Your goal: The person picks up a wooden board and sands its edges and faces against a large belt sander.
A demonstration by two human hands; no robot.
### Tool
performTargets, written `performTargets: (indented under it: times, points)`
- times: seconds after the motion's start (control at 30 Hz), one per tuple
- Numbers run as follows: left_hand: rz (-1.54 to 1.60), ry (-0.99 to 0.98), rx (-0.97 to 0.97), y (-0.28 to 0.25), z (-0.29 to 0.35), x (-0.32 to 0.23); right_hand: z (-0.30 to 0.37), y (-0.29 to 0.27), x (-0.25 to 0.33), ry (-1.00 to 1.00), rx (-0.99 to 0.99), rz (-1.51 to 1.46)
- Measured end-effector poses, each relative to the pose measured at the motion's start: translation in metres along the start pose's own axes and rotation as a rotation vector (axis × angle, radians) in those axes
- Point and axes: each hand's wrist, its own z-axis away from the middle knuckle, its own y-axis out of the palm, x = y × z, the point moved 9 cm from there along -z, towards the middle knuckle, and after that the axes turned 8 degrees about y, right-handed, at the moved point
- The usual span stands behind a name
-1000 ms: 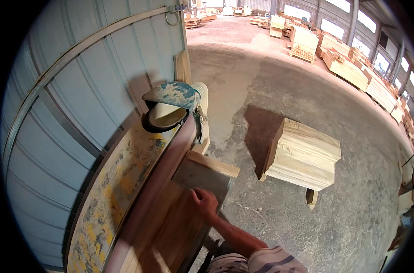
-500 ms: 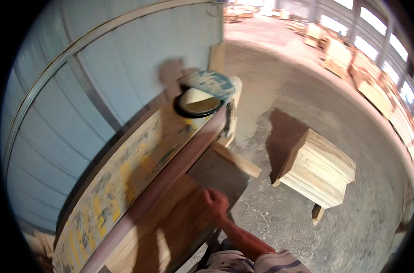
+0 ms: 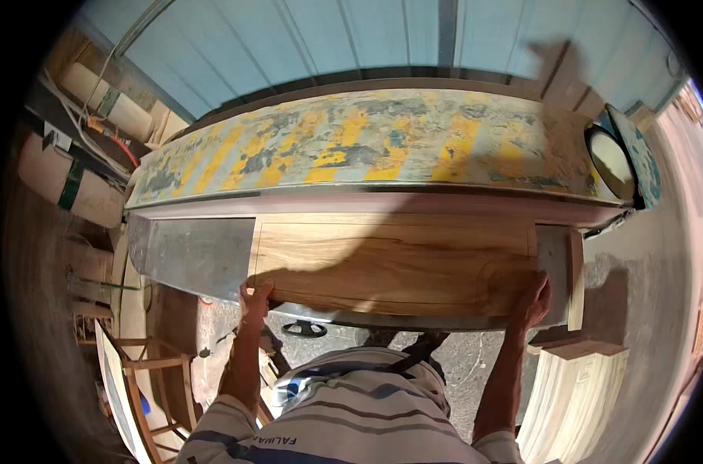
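A wide wooden panel (image 3: 351, 259) lies flat on the grey metal table (image 3: 193, 249) of a long belt sander. Its far edge meets the pinkish sanding belt (image 3: 201, 207). My left hand (image 3: 256, 300) grips the panel's near left corner, thumb on top. At the opposite end my right hand (image 3: 532, 298) is closed round the near right corner. Both forearms are stretched forward, and a shadow covers much of the panel's right part.
Behind the belt runs a worn yellow-striped cover (image 3: 328, 147) before a blue wall (image 3: 367, 39). A wooden strip (image 3: 575, 278) edges the table's right end. Stacked panels (image 3: 572, 394) stand low right, a wooden frame (image 3: 158, 379) low left. A black handwheel (image 3: 303, 329) sits below the table.
My view has swung left to face the sander squarely. The right hand, earlier over the board, now grips its right end; my left hand has come into view at the left end.
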Motion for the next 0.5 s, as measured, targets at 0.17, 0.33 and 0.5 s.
performTargets:
  times: [0.17,0.33,0.5]
  points:
    - [0.021,0.029,-0.015,-0.021,-0.02,0.003,0.016,0.016,-0.006,0.028,0.048,-0.05]
    - [-0.105,0.002,-0.068,0.007,0.011,-0.007,-0.019,-0.003,-0.012,0.099,0.068,-0.12]
    - [-0.077,0.031,-0.023,0.014,-0.015,0.007,-0.054,-0.014,-0.081,-0.175,-0.005,-0.22]
